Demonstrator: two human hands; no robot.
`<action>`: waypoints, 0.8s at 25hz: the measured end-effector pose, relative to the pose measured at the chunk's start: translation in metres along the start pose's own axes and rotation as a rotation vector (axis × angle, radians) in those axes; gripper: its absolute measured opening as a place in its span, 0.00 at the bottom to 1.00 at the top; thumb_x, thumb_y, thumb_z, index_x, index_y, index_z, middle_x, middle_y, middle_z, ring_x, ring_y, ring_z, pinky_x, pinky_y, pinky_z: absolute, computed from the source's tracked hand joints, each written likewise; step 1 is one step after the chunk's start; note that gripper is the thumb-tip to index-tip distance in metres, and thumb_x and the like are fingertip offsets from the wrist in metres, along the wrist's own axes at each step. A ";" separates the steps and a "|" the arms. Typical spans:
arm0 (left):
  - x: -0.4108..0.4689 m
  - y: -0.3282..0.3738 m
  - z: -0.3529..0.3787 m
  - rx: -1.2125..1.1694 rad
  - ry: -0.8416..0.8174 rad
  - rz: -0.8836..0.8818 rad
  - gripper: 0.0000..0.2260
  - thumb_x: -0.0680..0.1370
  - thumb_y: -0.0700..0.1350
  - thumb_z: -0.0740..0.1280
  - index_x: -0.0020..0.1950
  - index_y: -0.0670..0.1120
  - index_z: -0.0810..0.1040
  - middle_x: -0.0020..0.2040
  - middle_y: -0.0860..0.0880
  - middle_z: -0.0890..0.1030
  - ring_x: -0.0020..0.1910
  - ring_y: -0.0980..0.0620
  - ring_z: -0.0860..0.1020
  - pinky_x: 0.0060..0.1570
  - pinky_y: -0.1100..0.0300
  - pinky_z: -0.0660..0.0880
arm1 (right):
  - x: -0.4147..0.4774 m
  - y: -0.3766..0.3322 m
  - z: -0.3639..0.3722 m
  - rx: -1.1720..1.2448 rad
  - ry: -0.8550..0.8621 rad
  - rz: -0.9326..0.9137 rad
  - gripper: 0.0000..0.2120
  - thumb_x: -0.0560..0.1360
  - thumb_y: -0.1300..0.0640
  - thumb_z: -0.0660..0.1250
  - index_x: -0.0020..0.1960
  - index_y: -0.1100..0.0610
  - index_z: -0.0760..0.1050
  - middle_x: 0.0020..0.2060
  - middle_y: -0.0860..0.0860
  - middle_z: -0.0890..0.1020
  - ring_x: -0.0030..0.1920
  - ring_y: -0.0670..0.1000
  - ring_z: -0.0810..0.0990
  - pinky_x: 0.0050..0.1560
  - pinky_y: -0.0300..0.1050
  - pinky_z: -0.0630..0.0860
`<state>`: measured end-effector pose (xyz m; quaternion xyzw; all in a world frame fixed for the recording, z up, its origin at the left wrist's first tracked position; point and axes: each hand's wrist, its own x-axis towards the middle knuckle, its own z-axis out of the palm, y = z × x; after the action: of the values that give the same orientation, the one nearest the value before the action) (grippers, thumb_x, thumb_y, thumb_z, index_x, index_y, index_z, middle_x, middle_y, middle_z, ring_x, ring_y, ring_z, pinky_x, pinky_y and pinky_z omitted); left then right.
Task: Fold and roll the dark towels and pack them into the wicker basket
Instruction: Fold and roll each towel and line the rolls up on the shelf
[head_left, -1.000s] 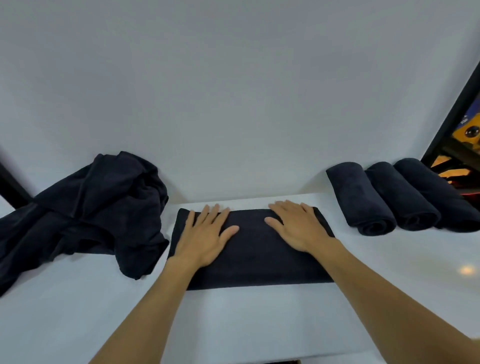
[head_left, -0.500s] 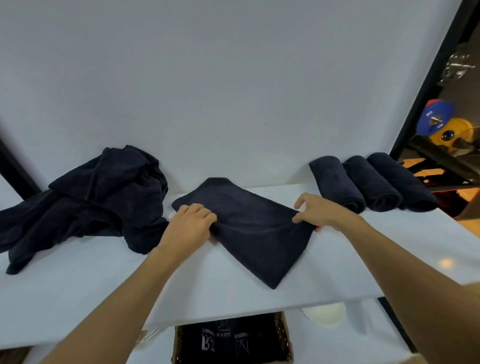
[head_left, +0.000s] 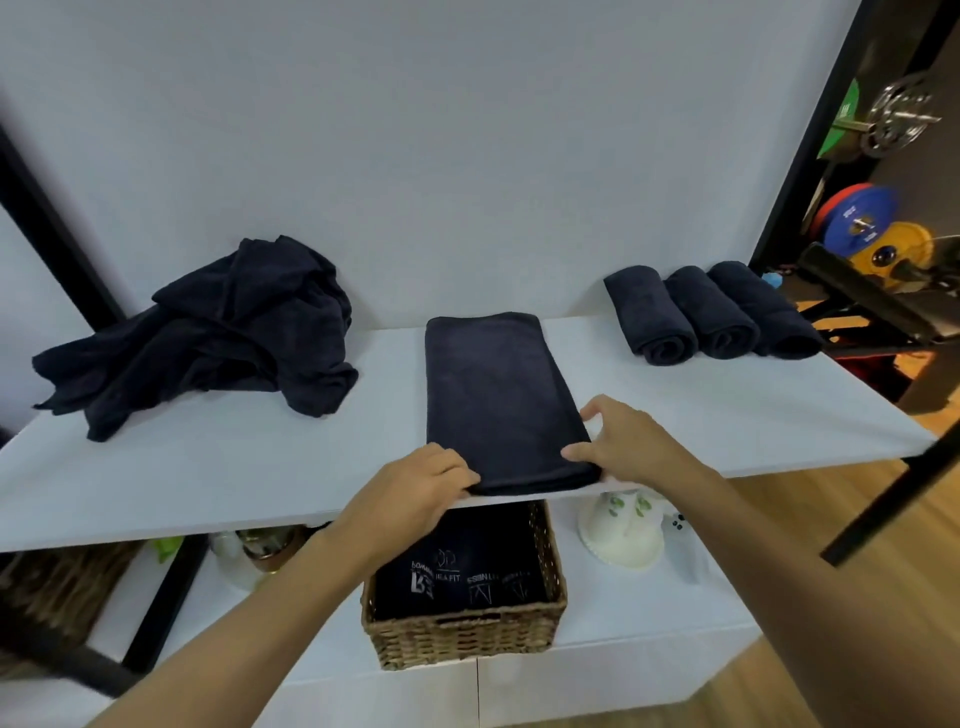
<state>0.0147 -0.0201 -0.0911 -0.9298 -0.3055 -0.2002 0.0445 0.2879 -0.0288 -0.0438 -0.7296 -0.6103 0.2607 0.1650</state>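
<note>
**Now for the roll: towel folded flat, both hands at its near end**

Evidently you stood between folding and rolling. The folded towel lay flat as a long strip on the white table. Its far end was near the wall and its near end was right at the table's front edge. Your left hand had its fingers curled over the near left corner. Your right hand pinched the near right corner. Both held cloth, and neither was spread wide.

The next move, as I judge it, called for turning that near end over on itself and rolling it away from you. Both hands would have had to travel together, or the roll would have run crooked. Pulled any nearer, the strip might have slid off the edge.

Three rolled towels lay side by side at the table's right, touching one another and well apart from the strip. A heap of towels sat at the left, near the strip but not touching it, so several were left to do. Nothing lay between the strip and the wall.

The basket stood on the lower shelf, straight below your hands. It held dark cloth with white lettering, and I could not tell how much room it had. A white pot stood just beside it. Weight plates hung far off to the right, out of your way.
</note>
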 end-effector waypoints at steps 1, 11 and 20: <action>-0.001 0.000 -0.004 -0.009 0.003 -0.028 0.11 0.72 0.37 0.73 0.53 0.46 0.84 0.47 0.51 0.83 0.44 0.51 0.81 0.39 0.58 0.81 | -0.006 0.002 0.004 -0.072 0.140 -0.179 0.19 0.73 0.48 0.72 0.60 0.49 0.71 0.50 0.49 0.77 0.45 0.48 0.76 0.47 0.44 0.75; 0.010 -0.008 -0.026 -0.497 0.051 -0.512 0.14 0.81 0.37 0.60 0.60 0.53 0.78 0.56 0.53 0.79 0.56 0.58 0.76 0.55 0.74 0.68 | -0.012 -0.002 0.025 0.081 0.023 -0.490 0.08 0.79 0.57 0.66 0.57 0.51 0.78 0.48 0.44 0.82 0.45 0.39 0.77 0.48 0.35 0.71; 0.031 -0.029 -0.027 -0.589 0.008 -0.678 0.11 0.76 0.35 0.68 0.41 0.51 0.83 0.47 0.54 0.79 0.44 0.58 0.77 0.45 0.70 0.70 | 0.010 0.001 0.031 -0.487 0.400 -0.862 0.09 0.75 0.54 0.66 0.51 0.49 0.84 0.62 0.51 0.76 0.61 0.51 0.71 0.50 0.49 0.76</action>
<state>0.0114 0.0154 -0.0552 -0.7494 -0.5229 -0.2854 -0.2890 0.2716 -0.0212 -0.0716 -0.4653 -0.8542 -0.1239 0.1961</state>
